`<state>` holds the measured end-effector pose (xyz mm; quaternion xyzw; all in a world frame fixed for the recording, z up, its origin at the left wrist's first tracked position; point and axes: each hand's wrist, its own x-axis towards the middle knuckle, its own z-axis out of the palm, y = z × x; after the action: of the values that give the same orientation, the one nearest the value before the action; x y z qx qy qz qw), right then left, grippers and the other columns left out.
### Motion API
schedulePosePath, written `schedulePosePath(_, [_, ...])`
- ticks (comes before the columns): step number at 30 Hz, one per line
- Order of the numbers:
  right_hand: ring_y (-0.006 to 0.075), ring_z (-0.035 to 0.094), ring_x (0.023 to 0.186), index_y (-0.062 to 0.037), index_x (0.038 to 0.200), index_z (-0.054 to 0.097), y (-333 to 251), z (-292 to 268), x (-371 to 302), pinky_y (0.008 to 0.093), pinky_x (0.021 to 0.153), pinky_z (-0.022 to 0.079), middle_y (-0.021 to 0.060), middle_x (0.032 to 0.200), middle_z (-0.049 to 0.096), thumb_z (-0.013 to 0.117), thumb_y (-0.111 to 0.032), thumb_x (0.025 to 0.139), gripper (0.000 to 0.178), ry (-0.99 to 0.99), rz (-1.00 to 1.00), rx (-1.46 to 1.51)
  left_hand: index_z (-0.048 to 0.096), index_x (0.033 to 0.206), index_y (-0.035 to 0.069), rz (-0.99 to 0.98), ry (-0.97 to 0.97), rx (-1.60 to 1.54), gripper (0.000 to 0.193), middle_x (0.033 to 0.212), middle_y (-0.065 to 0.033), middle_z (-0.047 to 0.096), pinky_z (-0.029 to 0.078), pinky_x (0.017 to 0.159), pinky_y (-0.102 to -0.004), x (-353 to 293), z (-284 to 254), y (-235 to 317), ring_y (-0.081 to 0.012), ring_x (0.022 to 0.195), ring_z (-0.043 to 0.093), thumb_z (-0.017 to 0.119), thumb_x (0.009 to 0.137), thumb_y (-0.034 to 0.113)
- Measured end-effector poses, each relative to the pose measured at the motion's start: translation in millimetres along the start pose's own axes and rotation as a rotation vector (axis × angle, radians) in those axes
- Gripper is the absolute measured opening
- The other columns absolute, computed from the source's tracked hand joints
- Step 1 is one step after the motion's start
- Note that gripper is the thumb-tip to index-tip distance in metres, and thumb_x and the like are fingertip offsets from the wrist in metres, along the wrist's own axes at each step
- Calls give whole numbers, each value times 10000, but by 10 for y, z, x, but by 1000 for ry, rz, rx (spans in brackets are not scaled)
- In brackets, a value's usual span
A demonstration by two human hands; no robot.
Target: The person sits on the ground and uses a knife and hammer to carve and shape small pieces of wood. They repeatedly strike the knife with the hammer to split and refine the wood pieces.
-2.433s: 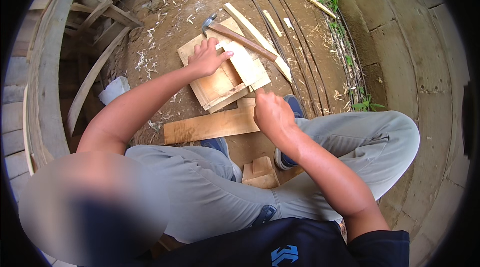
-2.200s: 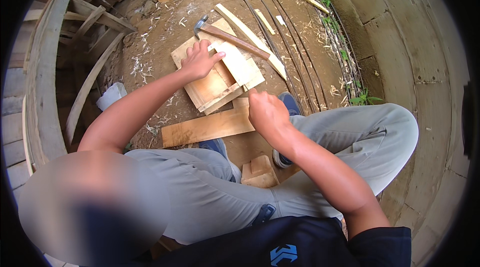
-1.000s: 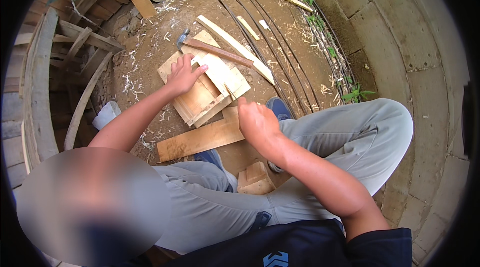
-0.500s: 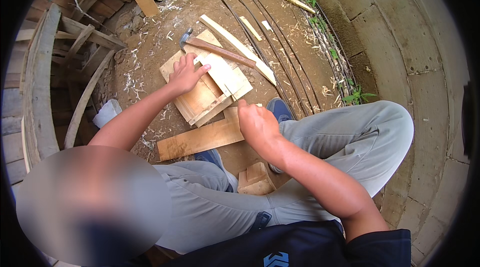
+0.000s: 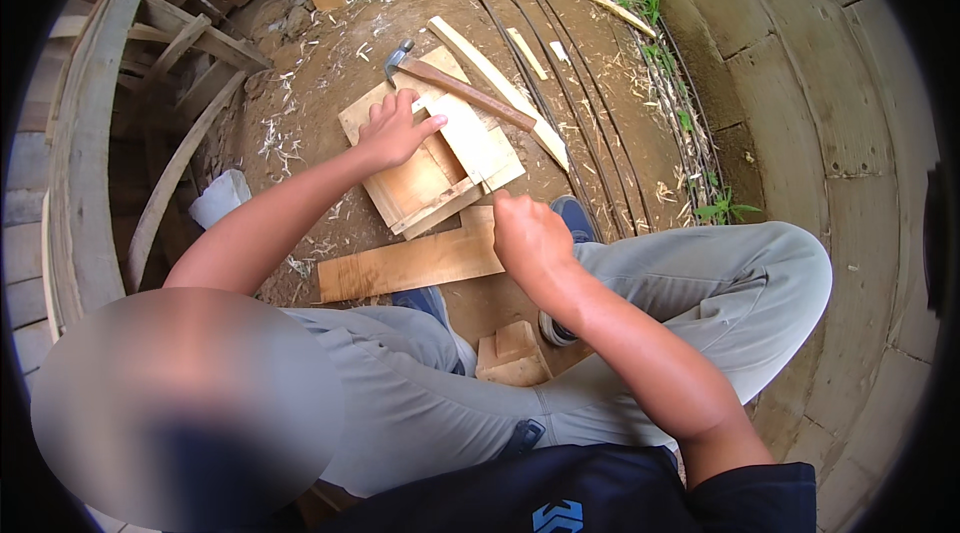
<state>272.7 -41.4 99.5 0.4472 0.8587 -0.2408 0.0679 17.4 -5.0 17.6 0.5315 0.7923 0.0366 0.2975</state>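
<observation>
Board (image 5: 465, 145), long axis up-L to low-R, pts twd R hand (image 5: 533, 238).

Single wide fisheye view from head height, downward over lap (image 5: 490, 398) and ground (image 5: 318, 88)

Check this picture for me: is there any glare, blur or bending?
In the head view, glare whitens the pale, narrow wooden board by the bare left hand; in the head view, a round smear blurs the lower left, while the brown-handled metal claw hammer looks fairly sharp; in the head view, the grey-brown panelled surface at right bows along the black rim.
</observation>
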Motion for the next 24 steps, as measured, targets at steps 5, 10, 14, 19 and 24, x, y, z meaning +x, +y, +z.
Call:
schedulePosePath(5, [455, 723, 810, 47, 899, 639, 15, 48, 1, 514, 703, 596, 297, 820, 699, 589, 2, 859, 79, 24, 2, 68, 386, 1455, 113, 2, 7, -19, 822, 1501, -152, 425, 343, 1116, -562, 9, 16, -19, -344, 1388, 397, 537, 923, 720])
schedulePosePath(10, [453, 724, 814, 49, 898, 641, -12, 32, -1, 510, 703, 597, 299, 819, 699, 591, 13, 844, 82, 18, 5, 56, 398, 1449, 118, 0, 37, -5, 809, 1489, -155, 431, 336, 1112, -551, -27, 17, 4, -345, 1390, 394, 545, 924, 716])
schedulePosePath(14, [431, 737, 804, 40, 879, 662, -17, 4, -13, 484, 684, 606, 286, 820, 710, 597, 19, 837, 80, 27, -15, 35, 424, 1429, 121, -9, 131, -16, 755, 1442, -155, 452, 339, 1099, -535, -97, 64, 79, -343, 1367, 410, 594, 927, 659])
schedulePosePath(19, [382, 761, 793, 14, 858, 717, -37, 13, -19, 438, 649, 622, 253, 827, 734, 616, 18, 832, 104, 62, -32, 4, 465, 1371, 149, 49, 382, -27, 635, 1313, -159, 478, 356, 1049, -528, -185, 186, 138, -347, 1284, 448, 719, 902, 495])
schedulePosePath(24, [383, 762, 801, 18, 860, 720, -15, 0, -25, 437, 656, 623, 249, 842, 737, 618, 25, 830, 106, 54, -11, 19, 601, 1136, 140, 207, 571, 67, 309, 1138, -131, 529, 415, 937, -493, -322, 183, 339, -323, 1107, 532, 746, 912, 296])
